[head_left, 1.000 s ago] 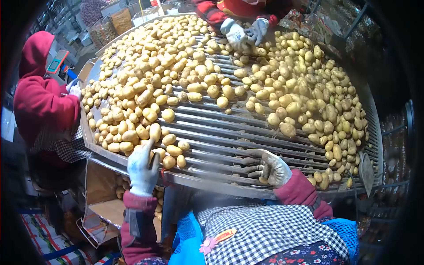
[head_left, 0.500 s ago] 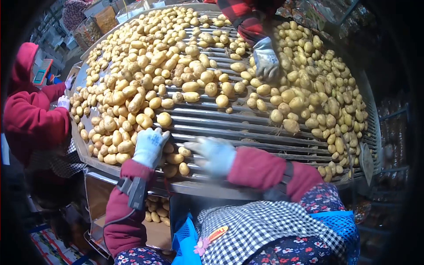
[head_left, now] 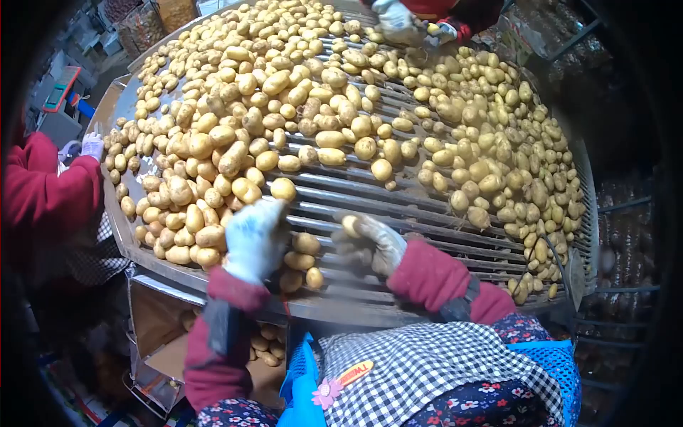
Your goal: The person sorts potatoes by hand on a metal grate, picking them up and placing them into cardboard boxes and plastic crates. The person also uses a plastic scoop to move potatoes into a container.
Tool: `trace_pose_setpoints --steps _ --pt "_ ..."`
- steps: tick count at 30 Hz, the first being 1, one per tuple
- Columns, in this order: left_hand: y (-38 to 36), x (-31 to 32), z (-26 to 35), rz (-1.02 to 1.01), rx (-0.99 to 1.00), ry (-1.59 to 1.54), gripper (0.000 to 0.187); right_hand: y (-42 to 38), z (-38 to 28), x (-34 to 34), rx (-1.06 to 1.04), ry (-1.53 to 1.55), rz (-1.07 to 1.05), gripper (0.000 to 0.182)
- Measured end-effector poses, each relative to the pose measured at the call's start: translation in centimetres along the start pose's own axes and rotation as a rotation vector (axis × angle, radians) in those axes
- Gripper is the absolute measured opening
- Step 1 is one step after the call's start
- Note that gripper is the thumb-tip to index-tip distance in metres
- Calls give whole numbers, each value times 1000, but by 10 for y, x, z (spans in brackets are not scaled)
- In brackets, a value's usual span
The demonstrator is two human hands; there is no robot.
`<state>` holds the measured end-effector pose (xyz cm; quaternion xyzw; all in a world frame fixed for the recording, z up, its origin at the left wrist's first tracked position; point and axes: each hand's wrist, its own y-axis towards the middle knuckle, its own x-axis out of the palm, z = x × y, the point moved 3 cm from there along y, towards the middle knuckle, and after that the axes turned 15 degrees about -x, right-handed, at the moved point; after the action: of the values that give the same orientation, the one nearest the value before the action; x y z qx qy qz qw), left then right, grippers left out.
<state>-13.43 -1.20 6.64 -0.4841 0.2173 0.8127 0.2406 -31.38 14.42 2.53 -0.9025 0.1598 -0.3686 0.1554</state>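
My left hand (head_left: 254, 240), in a pale blue-white glove, is over the near edge of the potato heap (head_left: 206, 167). Its fingers point away from me and are blurred, so what they hold, if anything, does not show. Close to its right side, several loose potatoes (head_left: 306, 244) sit on the metal bars. My right hand (head_left: 373, 245), gloved with dark, soiled fingers, hovers over the bars (head_left: 356, 192) with a small potato (head_left: 351, 226) at its fingertips. Motion smears the lower fingers of that hand.
Across the table, a co-worker's gloved hands (head_left: 398, 23) are among potatoes. At the left, another person in a red sleeve (head_left: 53, 181) has gloved hands at the rim. More potatoes (head_left: 526, 164) cover the right side. Below the near edge stands an open box (head_left: 167, 356) beside potatoes (head_left: 267, 345).
My left hand has moved slightly right and its fingers have turned. My right hand now has a small potato at its fingertips. The co-worker's hand opposite has drawn back toward the far edge.
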Motion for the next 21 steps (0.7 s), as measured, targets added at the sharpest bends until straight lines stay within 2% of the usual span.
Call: trace_pose_setpoints --steps 1,3,5,6,7,9,10,11,13,14,15,17,19,21 --pt "-11 3 7 72 64 -137 39 -4 12 -9 8 129 -3 52" --pt "-33 5 54 -28 81 -181 49 -7 25 -9 57 316 -15 50" --pt "-45 6 86 -86 128 -220 58 -13 14 11 216 510 126 50" --pt "-49 0 90 -105 72 -256 59 -11 19 0 43 255 75 50" --pt "-54 -3 92 -125 16 -289 59 -5 20 -13 47 265 68 50" --pt "-66 -14 66 20 -84 -195 60 -2 13 -26 159 718 -182 51" --pt "-73 -12 46 92 -146 -101 63 -4 12 -35 124 597 -68 52" --pt "-68 -16 35 78 -265 14 61 -2 12 -38 123 611 -71 52" --pt "-55 0 13 35 -378 250 61 4 9 -39 199 883 -188 54" --pt "-39 6 14 -117 -464 380 62 6 4 -36 167 834 -205 54" --pt "-38 20 12 6 -366 471 61 7 0 -33 164 837 -211 54" --pt "-41 20 19 -54 -295 301 58 9 -8 -34 65 543 -138 53" --pt "-42 7 31 -151 -156 20 47 10 -12 -35 61 605 -162 53" --pt "-32 -14 18 62 -137 92 41 7 -20 -38 81 679 -166 53"
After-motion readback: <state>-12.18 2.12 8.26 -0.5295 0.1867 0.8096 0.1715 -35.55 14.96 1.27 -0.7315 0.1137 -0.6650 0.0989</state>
